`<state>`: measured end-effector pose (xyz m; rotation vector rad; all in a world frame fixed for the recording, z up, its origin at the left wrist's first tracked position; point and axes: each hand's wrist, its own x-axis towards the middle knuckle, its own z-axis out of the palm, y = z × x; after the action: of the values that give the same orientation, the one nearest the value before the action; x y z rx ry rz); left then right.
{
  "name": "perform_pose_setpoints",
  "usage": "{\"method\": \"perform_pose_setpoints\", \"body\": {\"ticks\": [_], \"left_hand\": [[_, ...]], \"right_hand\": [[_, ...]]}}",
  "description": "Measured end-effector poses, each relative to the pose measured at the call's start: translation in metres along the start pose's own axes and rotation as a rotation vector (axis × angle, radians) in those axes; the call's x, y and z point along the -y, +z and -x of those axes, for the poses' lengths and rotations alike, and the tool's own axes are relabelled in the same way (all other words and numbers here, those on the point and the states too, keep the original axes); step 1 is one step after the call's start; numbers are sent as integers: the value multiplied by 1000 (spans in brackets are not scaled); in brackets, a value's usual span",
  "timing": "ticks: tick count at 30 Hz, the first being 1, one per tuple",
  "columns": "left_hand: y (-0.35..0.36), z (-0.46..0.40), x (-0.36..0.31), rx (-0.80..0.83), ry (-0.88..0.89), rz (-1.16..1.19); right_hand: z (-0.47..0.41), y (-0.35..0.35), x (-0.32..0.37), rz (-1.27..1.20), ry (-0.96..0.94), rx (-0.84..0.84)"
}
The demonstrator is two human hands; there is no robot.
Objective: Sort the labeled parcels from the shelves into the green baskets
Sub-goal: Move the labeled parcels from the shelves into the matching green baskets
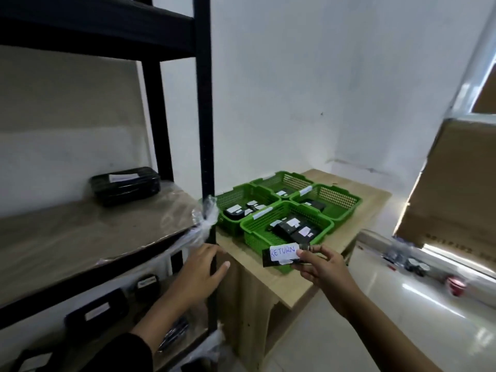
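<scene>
My right hand (323,267) grips a small black parcel (283,255) with a white label reading RETURN, held just in front of the nearest green basket (257,234). Several green baskets, such as the left one (228,200) and the far right one (346,208), sit together on a low wooden table (357,194) and hold black labeled parcels. My left hand (198,272) rests open against the black shelf post (208,157). One black parcel (126,185) lies on the middle shelf; more parcels (98,312) lie on the shelf below.
The black shelving unit fills the left, its boards wrapped in plastic film (206,213). A large cardboard box (451,183) stands at the right above a shiny white surface (418,291) with small items on it. White walls close the corner behind the table.
</scene>
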<state>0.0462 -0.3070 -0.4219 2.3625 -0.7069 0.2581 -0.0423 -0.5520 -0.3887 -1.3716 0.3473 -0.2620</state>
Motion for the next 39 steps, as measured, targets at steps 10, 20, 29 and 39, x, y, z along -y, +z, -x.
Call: {"method": "perform_pose_setpoints", "body": {"ticks": [10,20,29,39], "left_hand": [[97,-130,0,35,-58,113],[177,-274,8,28,-174,132],[223,-340,25,17,-350,28],[259,-354,30,-220,-700,-53]], "right_hand": [[-131,-77,16,123,-53,10],[-276,-128,37,199,-25,61],[-397,-157,26,316,43,189],[-536,-166,45,496,8,497]]}}
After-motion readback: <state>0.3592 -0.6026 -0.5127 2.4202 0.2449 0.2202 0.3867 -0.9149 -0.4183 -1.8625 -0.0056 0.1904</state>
